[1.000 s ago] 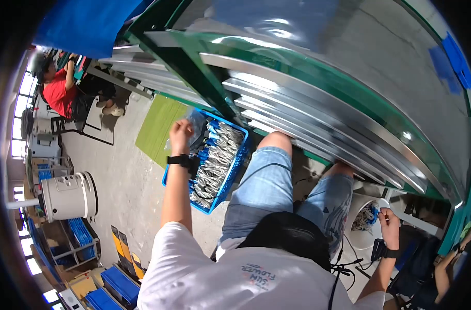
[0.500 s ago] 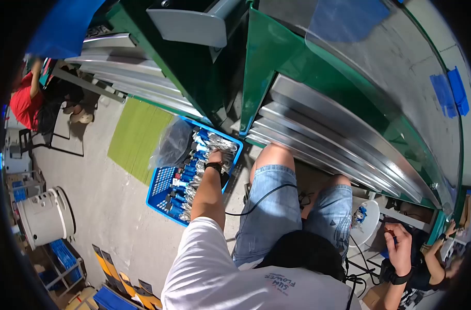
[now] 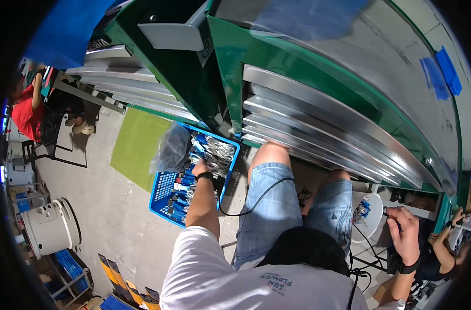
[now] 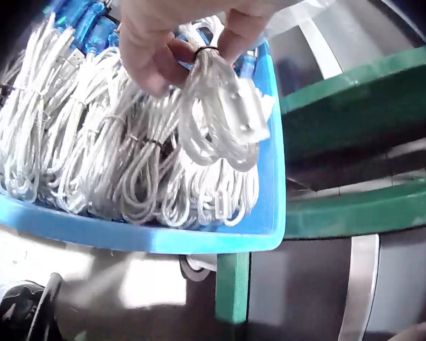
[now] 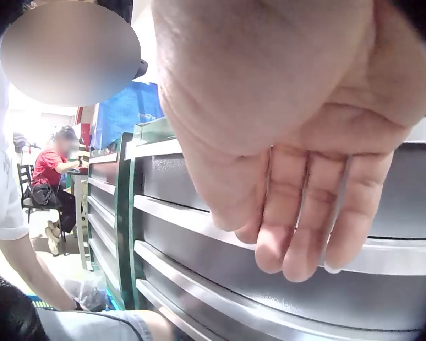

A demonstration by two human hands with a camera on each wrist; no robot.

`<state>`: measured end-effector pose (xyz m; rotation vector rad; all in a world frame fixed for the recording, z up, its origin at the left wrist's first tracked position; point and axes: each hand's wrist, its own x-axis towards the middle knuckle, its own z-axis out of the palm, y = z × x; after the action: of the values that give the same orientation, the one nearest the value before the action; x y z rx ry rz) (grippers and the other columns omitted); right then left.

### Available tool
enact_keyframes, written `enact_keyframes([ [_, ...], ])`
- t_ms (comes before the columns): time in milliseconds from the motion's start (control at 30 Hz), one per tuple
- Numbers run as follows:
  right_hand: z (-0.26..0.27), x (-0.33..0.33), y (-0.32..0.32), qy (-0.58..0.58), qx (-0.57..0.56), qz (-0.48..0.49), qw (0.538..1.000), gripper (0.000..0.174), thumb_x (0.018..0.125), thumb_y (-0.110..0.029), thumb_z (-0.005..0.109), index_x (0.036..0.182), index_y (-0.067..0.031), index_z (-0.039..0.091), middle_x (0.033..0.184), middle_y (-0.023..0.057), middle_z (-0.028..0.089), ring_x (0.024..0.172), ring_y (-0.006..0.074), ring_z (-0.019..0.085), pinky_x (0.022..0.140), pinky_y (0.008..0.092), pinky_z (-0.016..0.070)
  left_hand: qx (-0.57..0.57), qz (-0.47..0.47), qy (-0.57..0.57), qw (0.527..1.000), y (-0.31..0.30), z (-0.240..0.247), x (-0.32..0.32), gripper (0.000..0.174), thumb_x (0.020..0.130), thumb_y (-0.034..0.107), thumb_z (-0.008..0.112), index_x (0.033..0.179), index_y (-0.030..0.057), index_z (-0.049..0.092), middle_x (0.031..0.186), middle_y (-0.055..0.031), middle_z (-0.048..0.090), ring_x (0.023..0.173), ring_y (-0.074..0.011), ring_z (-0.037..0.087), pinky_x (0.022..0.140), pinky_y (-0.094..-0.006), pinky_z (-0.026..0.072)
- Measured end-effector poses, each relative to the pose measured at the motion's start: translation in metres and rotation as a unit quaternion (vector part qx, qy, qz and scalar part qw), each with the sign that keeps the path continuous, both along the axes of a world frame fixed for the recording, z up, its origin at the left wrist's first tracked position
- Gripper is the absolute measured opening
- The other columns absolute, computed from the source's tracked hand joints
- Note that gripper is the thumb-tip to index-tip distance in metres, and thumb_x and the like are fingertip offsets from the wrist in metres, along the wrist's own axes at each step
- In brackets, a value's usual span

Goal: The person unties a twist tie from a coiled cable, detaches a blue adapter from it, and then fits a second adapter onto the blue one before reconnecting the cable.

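My left hand (image 3: 200, 168) reaches into a blue basket (image 3: 152, 199) of bundled cables (image 3: 217, 150) with blue connectors. In the left wrist view, the fingers and thumb of that hand (image 4: 181, 46) pinch a coiled clear cable bundle (image 4: 216, 117) at its black tie, a pale flat connector hanging beside the coil. Other bundles (image 4: 92, 142) lie side by side below it. My right hand (image 3: 405, 232) is raised at the right, away from the basket; in the right wrist view its fingers (image 5: 291, 206) hang loosely bent, holding nothing.
A clear plastic bag (image 3: 171, 150) lies over the basket's far left corner, beside a green mat (image 3: 137, 147). Green-framed metal drawers (image 3: 308, 116) stand in front of my knees. A white bucket (image 3: 372, 222) with small parts is at the right. A person in red (image 3: 28, 116) sits far left.
My left hand has gone from above the basket down among the bundles, then shifted slightly left. The head view has turned, and my right hand remains raised and empty.
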<state>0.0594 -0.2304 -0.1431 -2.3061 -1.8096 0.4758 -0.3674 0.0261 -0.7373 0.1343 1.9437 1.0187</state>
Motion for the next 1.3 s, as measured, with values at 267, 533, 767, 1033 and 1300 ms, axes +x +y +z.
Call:
enact_keyframes([
  [267,0.032,0.003,0.021,-0.037,0.129,0.118,0.984,0.020,0.067,-0.001,0.063,0.087,0.0010,0.061,0.079,0.0133,0.060,0.067,0.0304,0.057,0.059,0.0351,0.0455,0.424,-0.009,-0.415,0.805,0.005,0.277,0.041,0.028,0.073,0.002,0.051,0.101,-0.0026,0.052,0.093,-0.0105,0.056,0.088,-0.0233,0.054,0.091,-0.0370,0.0433],
  [533,0.084,0.000,0.042,0.030,0.243,0.273,0.930,0.030,0.059,0.001,0.069,0.088,-0.0027,0.063,0.078,0.0073,0.062,0.065,0.0233,0.060,0.058,0.0319,0.0485,0.568,-0.297,-0.395,0.658,-0.038,0.543,0.123,0.068,0.073,0.001,0.062,0.133,0.0005,0.029,0.100,-0.0091,0.054,0.091,-0.0206,0.055,0.094,-0.0405,0.0424],
  [767,0.138,0.015,0.069,0.026,0.376,0.310,0.873,0.048,0.072,-0.012,0.069,0.115,0.0003,0.052,0.097,0.0166,0.060,0.082,0.0339,0.061,0.071,0.0385,0.0490,0.570,-0.476,-0.393,0.542,-0.057,0.659,0.246,0.055,0.076,-0.009,0.061,0.123,0.0022,0.035,0.111,-0.0136,0.053,0.104,-0.0269,0.056,0.090,-0.0465,0.0453],
  [1033,0.150,0.083,0.137,0.205,0.389,0.123,0.890,0.041,0.081,-0.023,0.061,0.111,0.0005,0.047,0.084,0.0190,0.061,0.080,0.0337,0.062,0.067,0.0379,0.0474,0.492,-0.714,-0.195,0.458,-0.046,0.719,0.376,0.033,0.081,0.003,0.063,0.111,0.0001,0.051,0.105,-0.0052,0.056,0.097,-0.0133,0.054,0.084,-0.0276,0.0448],
  [1300,0.142,0.181,0.175,0.150,0.286,0.138,0.936,0.037,0.075,-0.010,0.064,0.110,-0.0050,0.056,0.082,0.0117,0.064,0.075,0.0218,0.061,0.072,0.0323,0.0471,0.511,-0.620,-0.187,0.565,0.020,0.742,0.419,0.044,0.086,0.009,0.061,0.125,0.0035,0.042,0.100,-0.0064,0.054,0.092,-0.0136,0.055,0.078,-0.0287,0.0506],
])
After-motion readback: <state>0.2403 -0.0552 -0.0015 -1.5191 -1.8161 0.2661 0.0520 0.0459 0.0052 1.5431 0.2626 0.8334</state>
